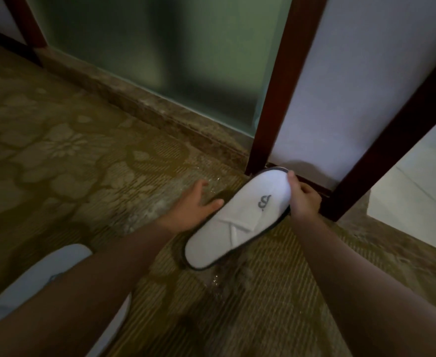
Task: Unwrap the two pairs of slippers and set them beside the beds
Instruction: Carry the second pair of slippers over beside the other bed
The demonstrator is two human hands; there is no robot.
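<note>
Both my bare forearms reach forward from the bottom of the view, pointing toward twelve o'clock. My left hand [195, 203] sits at about eleven o'clock from centre, palm down, fingers spread and loosely extended, thumb lifted away toward twelve; the fingertips seem to rest on something, though the dim light makes contact hard to judge. My right hand [303, 198] is at about one o'clock, wrist bent inward, fingers curled into a pinch with the thumb stretched up toward twelve and pressed against what it holds. The two hands are near each other, apart.
</note>
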